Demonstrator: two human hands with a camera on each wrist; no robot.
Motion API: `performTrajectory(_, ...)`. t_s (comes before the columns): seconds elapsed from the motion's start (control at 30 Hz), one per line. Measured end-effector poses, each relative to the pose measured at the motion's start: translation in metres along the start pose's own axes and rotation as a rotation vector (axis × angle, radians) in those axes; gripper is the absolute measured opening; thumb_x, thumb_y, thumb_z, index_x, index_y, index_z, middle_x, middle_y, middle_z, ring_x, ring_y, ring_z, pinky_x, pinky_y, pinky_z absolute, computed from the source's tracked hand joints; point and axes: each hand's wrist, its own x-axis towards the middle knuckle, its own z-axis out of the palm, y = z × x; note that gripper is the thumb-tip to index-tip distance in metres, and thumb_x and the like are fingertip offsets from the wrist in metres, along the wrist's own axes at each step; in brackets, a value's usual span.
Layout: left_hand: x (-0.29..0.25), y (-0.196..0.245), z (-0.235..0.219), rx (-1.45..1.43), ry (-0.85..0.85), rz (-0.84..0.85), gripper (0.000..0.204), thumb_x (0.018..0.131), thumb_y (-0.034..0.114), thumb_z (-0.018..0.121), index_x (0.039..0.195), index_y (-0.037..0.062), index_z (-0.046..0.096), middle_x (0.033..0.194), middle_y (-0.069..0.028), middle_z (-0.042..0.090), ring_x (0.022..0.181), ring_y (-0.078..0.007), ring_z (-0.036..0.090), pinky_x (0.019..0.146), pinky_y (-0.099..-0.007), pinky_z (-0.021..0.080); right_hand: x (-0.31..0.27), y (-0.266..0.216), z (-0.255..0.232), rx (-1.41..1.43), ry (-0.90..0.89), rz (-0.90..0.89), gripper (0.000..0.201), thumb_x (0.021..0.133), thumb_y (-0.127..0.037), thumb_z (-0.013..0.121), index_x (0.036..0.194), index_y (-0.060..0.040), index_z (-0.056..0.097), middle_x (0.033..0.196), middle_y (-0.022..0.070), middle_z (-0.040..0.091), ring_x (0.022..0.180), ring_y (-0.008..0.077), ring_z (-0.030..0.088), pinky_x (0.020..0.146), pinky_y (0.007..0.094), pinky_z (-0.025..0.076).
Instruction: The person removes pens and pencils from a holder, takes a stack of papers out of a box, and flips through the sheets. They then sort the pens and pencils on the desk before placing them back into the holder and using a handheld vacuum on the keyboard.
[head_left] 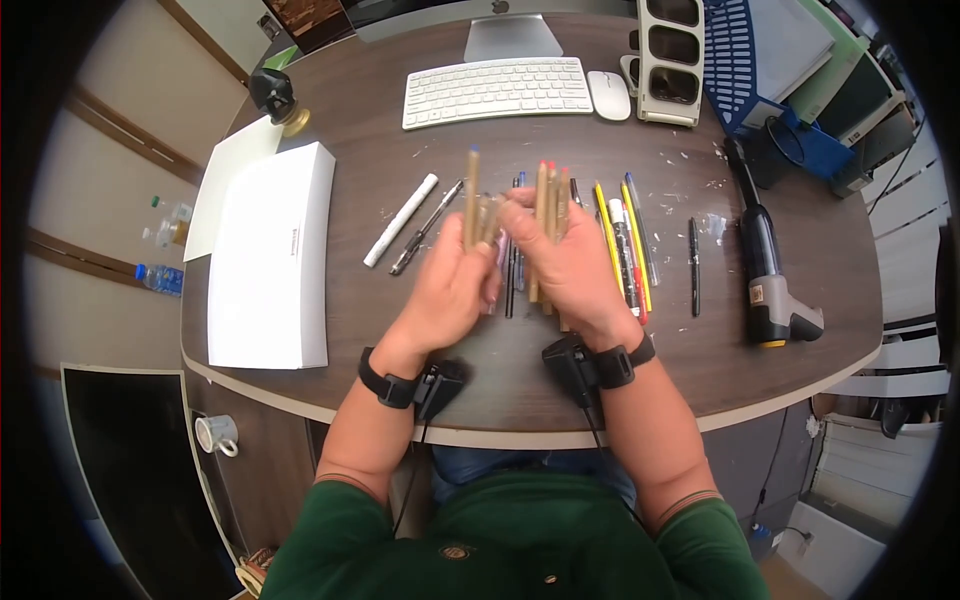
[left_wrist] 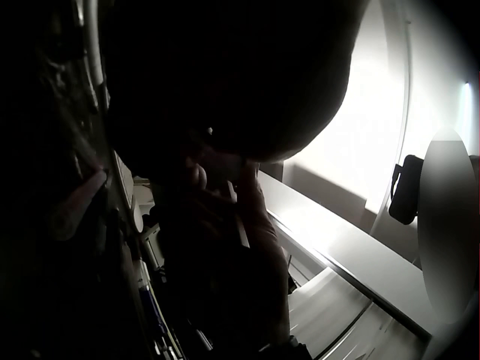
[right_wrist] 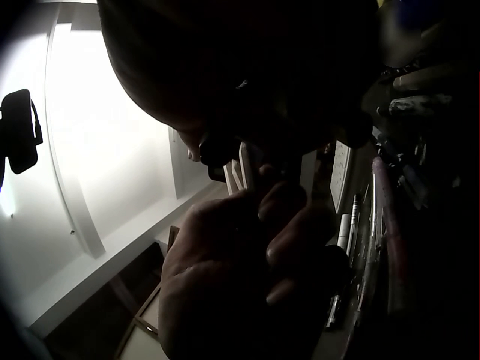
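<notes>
Two hands [head_left: 455,290] [head_left: 575,270], curled round tan pens [head_left: 472,195] [head_left: 542,205], close together

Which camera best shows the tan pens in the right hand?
The head view: the tan pens in the right hand appear well lit, red ends visible. The right wrist view is dark; pale sticks show, but I can't tell whether they're these. In the dark left wrist view, I can't make them out.

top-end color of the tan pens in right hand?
Red on the tan pens in the right hand; clearest in the head view.
</notes>
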Motion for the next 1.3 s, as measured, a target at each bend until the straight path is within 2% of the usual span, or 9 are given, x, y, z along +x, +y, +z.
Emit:
performTrajectory(0.1,-0.005,0.007,0.010,-0.048,-0.131,-0.002,0.028,0.108,0.013,0.039,0.134,0.0036,0.042,0.081,-0.0005,0.053,0.065,-0.0065,0.050,0.054,-0.0233,0.041,-0.003,-0.002,0.006,0.096,-0.081,-0.007,0.040,0.094,-0.022,0.078,0.114,0.0058,0.058,0.086,0.0088,0.067,0.057,0.0159,0.066,0.043,0.0275,0.055)
performTrajectory(0.2,-0.005,0.002,0.009,0.110,-0.200,0.026,0.041,0.110,0.012,0.034,0.150,0.0029,0.033,0.086,-0.0023,0.052,0.063,-0.0075,0.046,0.055,-0.0224,0.041,-0.003,-0.005,-0.001,-0.041,-0.103,0.030,0.027,0.092,-0.020,0.081,0.105,-0.0037,0.064,0.090,-0.0007,0.063,0.077,0.0055,0.056,0.066,0.0234,0.048)
performTrajectory(0.37,-0.005,-0.001,0.014,0.184,-0.195,0.102,0.049,0.111,0.012,0.035,0.158,0.0029,0.025,0.091,-0.0024,0.053,0.067,-0.0081,0.047,0.058,-0.0235,0.043,-0.002,-0.003,-0.002,-0.243,-0.030,-0.047,0.029,0.089,-0.024,0.083,0.097,-0.0035,0.064,0.084,0.0002,0.065,0.076,0.0078,0.060,0.066,0.0262,0.052)
performTrajectory(0.47,-0.007,-0.002,0.018,0.087,-0.151,0.080,0.045,0.109,0.010,0.036,0.153,0.0024,0.029,0.097,-0.0042,0.054,0.069,-0.0089,0.049,0.060,-0.0242,0.044,0.002,0.010,-0.002,-0.377,0.045,-0.264,0.028,0.089,-0.024,0.082,0.098,-0.0041,0.065,0.083,-0.0002,0.065,0.074,0.0076,0.059,0.066,0.0264,0.052)
performTrajectory(0.77,-0.004,-0.010,0.024,-0.275,-0.048,0.160,0.044,0.099,0.003,0.050,0.138,0.0048,0.029,0.112,-0.0105,0.053,0.080,-0.0101,0.052,0.064,-0.0257,0.045,-0.009,-0.001,0.014,-0.038,0.089,-0.170,0.025,0.092,-0.016,0.077,0.104,-0.0008,0.061,0.091,0.0038,0.071,0.080,0.0088,0.067,0.066,0.0278,0.056)
performTrajectory(0.87,-0.002,-0.012,0.026,-0.350,-0.007,0.197,0.054,0.094,0.004,0.059,0.140,0.0052,0.031,0.118,-0.0118,0.052,0.095,-0.0133,0.057,0.073,-0.0273,0.049,-0.004,-0.005,0.008,-0.028,0.228,-0.224,0.026,0.094,-0.013,0.074,0.108,0.0020,0.058,0.094,0.0087,0.072,0.079,0.0121,0.070,0.064,0.0290,0.058)
performTrajectory(1.07,0.006,-0.001,0.006,0.732,-0.058,0.549,0.052,0.084,0.009,0.071,0.134,0.0058,0.057,0.137,-0.0173,0.056,0.129,-0.0332,0.054,0.107,-0.0447,0.044,0.015,-0.021,-0.033,0.106,0.464,-0.425,0.022,0.097,-0.012,0.071,0.110,0.0010,0.059,0.097,0.0117,0.072,0.079,0.0139,0.069,0.069,0.0281,0.058)
performTrajectory(1.1,0.008,-0.004,0.005,0.806,-0.129,0.528,0.048,0.086,0.017,0.076,0.130,0.0058,0.064,0.150,-0.0157,0.051,0.139,-0.0382,0.046,0.116,-0.0488,0.037,0.014,-0.024,-0.032,0.104,0.474,-0.443,0.021,0.097,-0.012,0.071,0.110,0.0009,0.059,0.097,0.0119,0.072,0.079,0.0139,0.069,0.070,0.0279,0.058)
performTrajectory(1.3,0.005,-0.012,0.001,1.083,-0.173,0.407,0.045,0.092,0.023,0.074,0.133,0.0072,0.065,0.153,-0.0101,0.051,0.148,-0.0360,0.038,0.118,-0.0486,0.034,0.012,-0.019,-0.025,0.074,0.447,-0.413,0.023,0.097,-0.011,0.071,0.112,0.0007,0.058,0.100,0.0120,0.072,0.081,0.0134,0.069,0.072,0.0274,0.057)
